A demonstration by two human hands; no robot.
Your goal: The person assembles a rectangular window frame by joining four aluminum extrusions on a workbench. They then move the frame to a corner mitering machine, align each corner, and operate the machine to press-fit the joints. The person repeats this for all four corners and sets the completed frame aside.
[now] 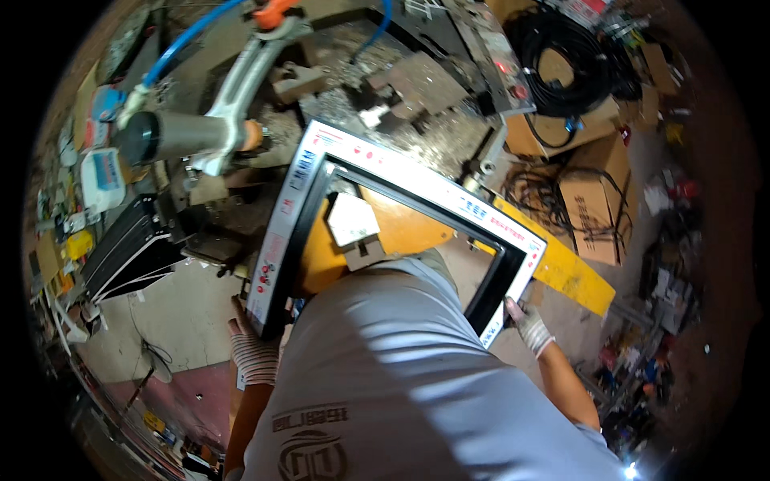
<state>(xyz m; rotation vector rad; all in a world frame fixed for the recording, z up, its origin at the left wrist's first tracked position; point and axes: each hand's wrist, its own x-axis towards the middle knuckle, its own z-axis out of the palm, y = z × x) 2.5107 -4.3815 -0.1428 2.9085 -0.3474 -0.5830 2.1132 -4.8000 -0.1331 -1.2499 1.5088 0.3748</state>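
the rectangular frame [419, 178], white-faced with a black inner edge, is tilted in front of the torso, held between both hands. from its centre, the left hand [255, 353] sits at 8 o'clock, closed on the lower-left corner; the right hand [529, 327] sits at 4 o'clock, gripping the outer edge of the right short side. a yellow bar [565, 268] lies towards 3 o'clock, a black-capped cylinder [180, 138] at 10.

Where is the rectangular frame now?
The frame is mid-picture in the head view, gripped between the left hand and right hand, its near side mostly behind the grey shirt.
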